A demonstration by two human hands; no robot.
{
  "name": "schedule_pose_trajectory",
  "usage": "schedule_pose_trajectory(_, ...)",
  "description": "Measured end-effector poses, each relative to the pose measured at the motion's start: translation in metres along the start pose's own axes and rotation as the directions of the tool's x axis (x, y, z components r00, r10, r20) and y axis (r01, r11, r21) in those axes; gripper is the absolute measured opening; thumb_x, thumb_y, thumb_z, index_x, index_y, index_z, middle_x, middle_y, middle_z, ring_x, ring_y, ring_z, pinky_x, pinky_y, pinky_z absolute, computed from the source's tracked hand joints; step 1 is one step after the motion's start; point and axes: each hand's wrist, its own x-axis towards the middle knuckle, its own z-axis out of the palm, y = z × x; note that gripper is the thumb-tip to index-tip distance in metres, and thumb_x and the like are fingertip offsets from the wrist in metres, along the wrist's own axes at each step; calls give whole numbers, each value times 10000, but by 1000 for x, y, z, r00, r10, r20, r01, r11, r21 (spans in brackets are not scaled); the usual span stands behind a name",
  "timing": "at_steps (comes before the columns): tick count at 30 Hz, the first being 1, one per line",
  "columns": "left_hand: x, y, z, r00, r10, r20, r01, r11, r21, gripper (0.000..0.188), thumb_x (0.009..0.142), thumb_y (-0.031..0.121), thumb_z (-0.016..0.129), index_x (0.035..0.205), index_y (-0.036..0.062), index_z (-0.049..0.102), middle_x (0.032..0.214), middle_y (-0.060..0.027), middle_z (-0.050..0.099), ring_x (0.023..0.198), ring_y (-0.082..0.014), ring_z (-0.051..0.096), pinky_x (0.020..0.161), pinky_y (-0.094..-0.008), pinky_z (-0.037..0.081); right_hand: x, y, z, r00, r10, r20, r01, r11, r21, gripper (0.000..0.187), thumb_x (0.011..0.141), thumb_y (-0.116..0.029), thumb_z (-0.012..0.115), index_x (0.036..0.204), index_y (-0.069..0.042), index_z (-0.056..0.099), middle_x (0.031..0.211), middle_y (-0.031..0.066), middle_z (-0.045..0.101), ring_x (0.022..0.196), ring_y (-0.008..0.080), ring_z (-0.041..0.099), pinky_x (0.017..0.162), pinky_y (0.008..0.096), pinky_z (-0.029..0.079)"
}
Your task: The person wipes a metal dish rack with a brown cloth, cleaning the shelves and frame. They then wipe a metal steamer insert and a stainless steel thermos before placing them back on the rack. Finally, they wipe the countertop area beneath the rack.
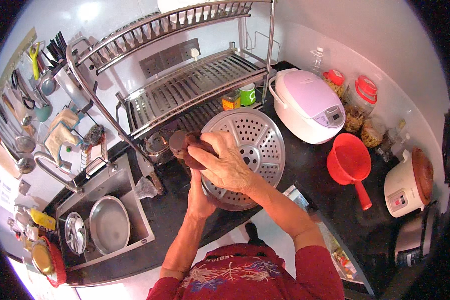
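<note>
My right hand (223, 162) is closed over a dark brown object (179, 143) with a rounded end, whose exact kind I cannot make out. Just below, my left hand (200, 199) reaches up to the object's underside with its thumb against it; its other fingers are mostly hidden. Both hands are over the near left side of a round metal steamer tray (266, 138) with many holes. Behind the object, a glass jar (156, 143) stands on the black counter beneath the dish rack (185, 95).
At left, the sink (144, 220) holds a metal basin (110, 225) and a colander with utensils (75, 232). On the right are a pink-and-white rice cooker (305, 102), a red ladle (349, 157), lidded jars (360, 97) and a small white cooker (407, 185). A drawer (340, 245) stands open below.
</note>
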Motion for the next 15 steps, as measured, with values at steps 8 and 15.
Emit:
schedule_pose_trajectory(8,-3,3,-7,995,97,1,-96,987,126,566,931,447,441,1347,76,348,1281,-98,491,1145,-268,504,935,-440,449,12,44,-2,963,153,-220,-210,942,-261,431,678,-96,688,1095,-95,580,1093,140,463,954,342,453,820,438,369)
schedule_pose_trajectory(15,5,5,-15,985,163,-57,-158,984,87,458,937,366,464,1305,102,397,1177,-61,560,1032,-228,577,886,-402,478,3,20,21,995,76,69,-67,990,-126,439,656,-107,716,1074,-132,583,1083,114,491,976,323,475,796,439,394)
